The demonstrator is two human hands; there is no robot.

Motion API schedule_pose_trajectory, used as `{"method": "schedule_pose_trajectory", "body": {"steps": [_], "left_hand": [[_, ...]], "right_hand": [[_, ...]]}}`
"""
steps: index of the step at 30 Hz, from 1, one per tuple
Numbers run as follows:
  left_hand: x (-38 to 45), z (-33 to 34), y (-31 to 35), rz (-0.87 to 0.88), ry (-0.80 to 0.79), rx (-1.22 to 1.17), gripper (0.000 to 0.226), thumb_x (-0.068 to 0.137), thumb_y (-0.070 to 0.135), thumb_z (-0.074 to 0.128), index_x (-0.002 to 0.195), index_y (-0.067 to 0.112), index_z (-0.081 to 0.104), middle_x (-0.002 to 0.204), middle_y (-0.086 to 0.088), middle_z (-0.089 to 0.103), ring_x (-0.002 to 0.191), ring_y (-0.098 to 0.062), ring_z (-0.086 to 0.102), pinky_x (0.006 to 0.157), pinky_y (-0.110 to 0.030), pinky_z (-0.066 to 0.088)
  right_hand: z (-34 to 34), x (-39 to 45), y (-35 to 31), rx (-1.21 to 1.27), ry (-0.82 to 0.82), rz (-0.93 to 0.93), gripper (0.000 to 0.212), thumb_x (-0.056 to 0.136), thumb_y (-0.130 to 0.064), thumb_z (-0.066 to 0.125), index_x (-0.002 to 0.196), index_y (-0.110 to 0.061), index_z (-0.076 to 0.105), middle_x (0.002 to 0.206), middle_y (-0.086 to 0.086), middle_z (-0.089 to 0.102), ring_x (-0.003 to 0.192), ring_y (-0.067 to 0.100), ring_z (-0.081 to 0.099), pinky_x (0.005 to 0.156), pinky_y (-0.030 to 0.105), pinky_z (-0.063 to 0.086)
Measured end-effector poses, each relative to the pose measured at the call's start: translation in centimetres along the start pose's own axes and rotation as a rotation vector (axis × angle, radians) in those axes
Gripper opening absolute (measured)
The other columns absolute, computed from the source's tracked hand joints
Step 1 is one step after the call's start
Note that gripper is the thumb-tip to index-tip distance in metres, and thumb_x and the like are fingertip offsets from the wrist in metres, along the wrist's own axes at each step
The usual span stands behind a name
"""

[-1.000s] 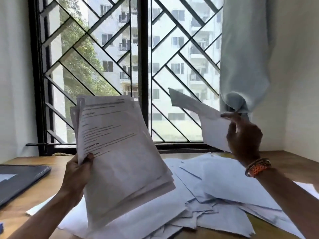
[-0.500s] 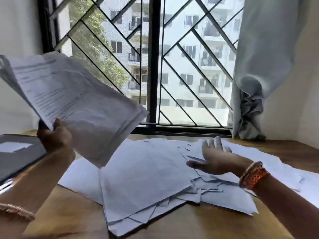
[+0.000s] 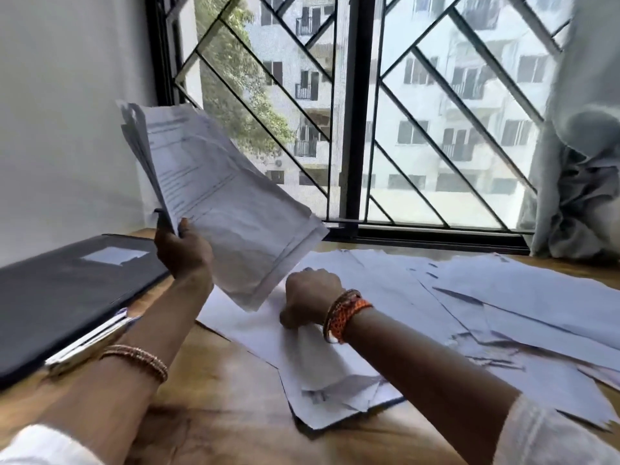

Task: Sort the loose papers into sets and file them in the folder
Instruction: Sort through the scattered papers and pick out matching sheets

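Observation:
My left hand (image 3: 183, 251) grips the lower left corner of a thick stack of printed sheets (image 3: 221, 203), held tilted in the air over the desk. My right hand (image 3: 310, 302) lies on the loose papers (image 3: 469, 307) spread across the wooden desk, its fingers curled and bunching the top sheet (image 3: 315, 347) under it. A dark folder (image 3: 67, 297) lies closed at the left of the desk, a white label on its cover.
A barred window (image 3: 352, 112) runs along the far edge of the desk, with a pale curtain (image 3: 583, 162) bunched at the right. A white wall stands at the left. Bare wooden desk (image 3: 218, 397) shows in front of the papers.
My right hand has come left from the middle of the pile and its spread fingers have curled onto the top sheet. The held stack has swung in toward the centre.

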State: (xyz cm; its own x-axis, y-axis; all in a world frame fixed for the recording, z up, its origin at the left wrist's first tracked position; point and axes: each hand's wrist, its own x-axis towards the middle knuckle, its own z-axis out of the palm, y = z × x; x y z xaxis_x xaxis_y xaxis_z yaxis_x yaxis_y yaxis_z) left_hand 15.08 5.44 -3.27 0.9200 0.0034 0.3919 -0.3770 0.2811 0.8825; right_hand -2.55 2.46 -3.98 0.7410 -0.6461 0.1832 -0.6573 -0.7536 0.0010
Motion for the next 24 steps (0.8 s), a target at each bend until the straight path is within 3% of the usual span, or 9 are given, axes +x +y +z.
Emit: {"method": "schedule_pose_trajectory", "body": {"steps": [4, 6, 8, 11, 14, 17, 20, 22, 24], "left_hand": [[-0.6, -0.5, 0.9, 0.047, 0.044, 0.048, 0.044, 0.099, 0.012, 0.040, 0.142, 0.006, 0.040, 0.145, -0.018, 0.041, 0.132, -0.033, 0.040, 0.106, -0.029, 0.029], [-0.8, -0.8, 1.2, 0.046, 0.061, 0.086, 0.044, 0.098, 0.010, 0.039, 0.142, 0.006, 0.041, 0.144, -0.019, 0.042, 0.131, -0.035, 0.040, 0.105, -0.030, 0.027], [-0.9, -1.0, 1.5, 0.019, 0.071, 0.085, 0.044, 0.096, 0.008, 0.040, 0.139, 0.004, 0.044, 0.142, -0.021, 0.045, 0.130, -0.037, 0.041, 0.106, -0.032, 0.028], [-0.7, -1.1, 1.6, 0.007, 0.099, 0.066, 0.038, 0.092, 0.006, 0.043, 0.128, 0.003, 0.055, 0.130, -0.023, 0.055, 0.120, -0.038, 0.049, 0.098, -0.033, 0.034], [-0.6, -1.7, 2.3, 0.001, 0.059, 0.111, 0.040, 0.090, 0.018, 0.047, 0.126, 0.005, 0.055, 0.127, -0.025, 0.055, 0.117, -0.042, 0.048, 0.094, -0.037, 0.036], [-0.2, -1.9, 2.1, -0.006, -0.118, 0.118, 0.038, 0.090, 0.016, 0.054, 0.125, 0.001, 0.055, 0.124, -0.028, 0.056, 0.115, -0.044, 0.051, 0.093, -0.041, 0.040], [-0.9, -0.8, 2.0, -0.051, -0.304, -0.019, 0.030, 0.087, 0.010, 0.060, 0.115, -0.001, 0.061, 0.110, -0.024, 0.064, 0.094, -0.035, 0.062, 0.075, -0.033, 0.046], [-2.3, 0.0, 2.3, -0.073, -0.386, -0.062, 0.018, 0.091, 0.003, 0.057, 0.108, 0.004, 0.062, 0.097, -0.015, 0.064, 0.071, -0.023, 0.057, 0.056, -0.019, 0.045], [-3.8, 0.5, 2.5, -0.066, -0.465, -0.083, 0.011, 0.092, 0.001, 0.054, 0.095, 0.009, 0.060, 0.084, -0.008, 0.062, 0.068, -0.017, 0.052, 0.052, -0.018, 0.045]], "right_hand": [[-1.7, 0.4, 1.4, 0.130, 0.017, 0.083, 0.023, 0.084, -0.018, 0.057, 0.102, -0.003, 0.059, 0.108, 0.014, 0.061, 0.102, 0.031, 0.058, 0.069, 0.025, 0.039], [-3.7, 1.0, 3.4, 0.257, -0.073, 0.075, 0.010, 0.083, -0.014, 0.059, 0.077, -0.007, 0.056, 0.074, 0.006, 0.062, 0.075, 0.022, 0.059, 0.052, 0.022, 0.037], [-6.0, 0.7, 5.8, 0.447, -0.264, 0.036, 0.015, 0.084, -0.012, 0.063, 0.071, -0.014, 0.055, 0.052, -0.003, 0.060, 0.050, 0.007, 0.057, 0.045, 0.018, 0.044], [-9.5, -2.3, 8.8, 0.872, -0.382, -0.079, 0.022, 0.076, -0.001, 0.066, 0.097, -0.003, 0.065, 0.080, 0.006, 0.072, 0.064, 0.012, 0.067, 0.060, 0.023, 0.057], [-12.6, -5.1, 12.0, 1.237, -0.208, -0.244, 0.035, 0.066, 0.008, 0.065, 0.097, -0.008, 0.071, 0.083, 0.008, 0.072, 0.070, 0.018, 0.069, 0.060, 0.026, 0.057], [-12.8, -5.5, 14.6, 1.433, 0.040, -0.256, 0.042, 0.043, -0.011, 0.083, 0.084, -0.014, 0.076, 0.084, 0.009, 0.071, 0.070, 0.021, 0.067, 0.065, 0.029, 0.056], [-11.0, -4.3, 15.1, 1.495, 0.230, -0.081, 0.012, 0.072, -0.004, 0.068, 0.082, -0.009, 0.073, 0.075, 0.009, 0.072, 0.059, 0.019, 0.067, 0.057, 0.026, 0.056], [-9.6, -3.5, 14.7, 1.539, 0.281, 0.020, 0.016, 0.083, 0.006, 0.056, 0.088, -0.003, 0.068, 0.073, 0.010, 0.071, 0.056, 0.018, 0.067, 0.051, 0.025, 0.055], [-8.5, -2.6, 14.9, 1.579, 0.303, 0.079, 0.019, 0.084, 0.007, 0.057, 0.099, -0.001, 0.065, 0.078, 0.013, 0.069, 0.057, 0.019, 0.067, 0.051, 0.028, 0.056]]}}
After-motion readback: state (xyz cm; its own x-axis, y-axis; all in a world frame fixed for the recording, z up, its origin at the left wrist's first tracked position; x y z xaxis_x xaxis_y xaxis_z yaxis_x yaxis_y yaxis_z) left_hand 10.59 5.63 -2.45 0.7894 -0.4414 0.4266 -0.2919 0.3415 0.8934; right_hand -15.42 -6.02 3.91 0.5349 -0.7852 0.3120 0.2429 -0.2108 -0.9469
